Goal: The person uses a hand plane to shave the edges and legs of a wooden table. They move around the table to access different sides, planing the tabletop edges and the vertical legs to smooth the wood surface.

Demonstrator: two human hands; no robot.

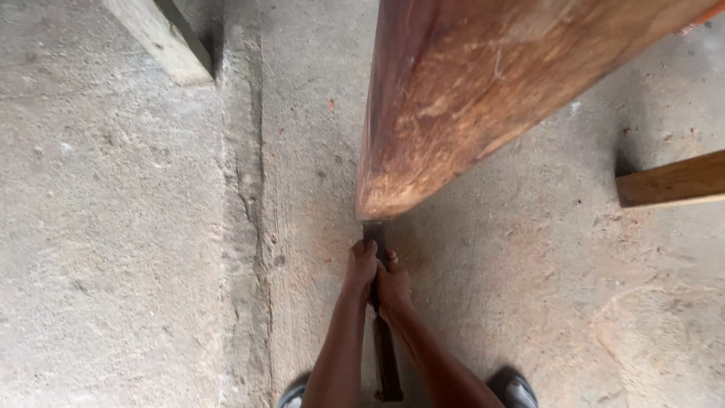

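Seen from above, both hands close together around a narrow dark strip of wood (382, 332) that runs away from the person along the concrete floor (113, 227). The left hand (361, 266) is wrapped over the strip from the left side, fingers curled shut on it, and the right hand (393, 287) grips it just behind and to the right, also closed tight, so that the two hands touch each other. The strip's far end reaches the lower tip of a large reddish-brown wooden plank (468, 91), which stands tilted on its edge and rises toward the upper right of the view; whether the strip passes under the plank or only meets it cannot be told. The near end of the strip lies on the floor between the person's two feet, with the tips of grey shoes (519, 391) showing at the bottom edge. A long crack or seam (245, 189) runs through the floor to the left of the arms. A pale timber beam (162, 34) lies at the upper left, and a lighter wooden board (672, 181) juts in from the right edge, well apart from the hands.
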